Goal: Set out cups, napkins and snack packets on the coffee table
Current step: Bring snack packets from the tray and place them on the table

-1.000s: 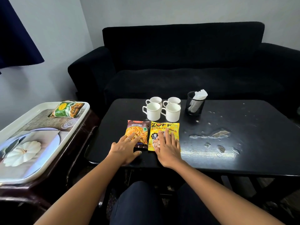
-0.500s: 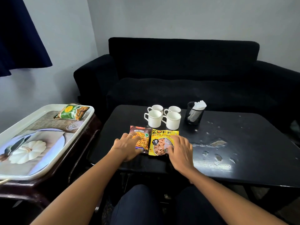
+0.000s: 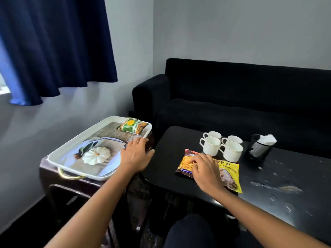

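Observation:
Several white cups (image 3: 222,146) stand grouped on the black coffee table (image 3: 268,176), beside a black mesh holder with white napkins (image 3: 260,146). An orange mixture packet (image 3: 187,162) and a yellow packet (image 3: 230,173) lie flat side by side near the table's front edge. My right hand (image 3: 206,171) rests on them with relaxed fingers. My left hand (image 3: 136,153) hovers open over the right edge of the white tray (image 3: 59,153), short of a green snack packet (image 3: 134,125) at the tray's far corner.
The tray sits on a dark side table (image 3: 53,183) left of the coffee table, with a narrow gap between. A black sofa (image 3: 232,97) runs behind. A dark blue curtain (image 3: 53,42) hangs at the upper left. Pale marks spot the table's right half.
The view has swung left. My left hand left the orange packet and moved over to the tray's right edge. My right hand shifted left across both packets.

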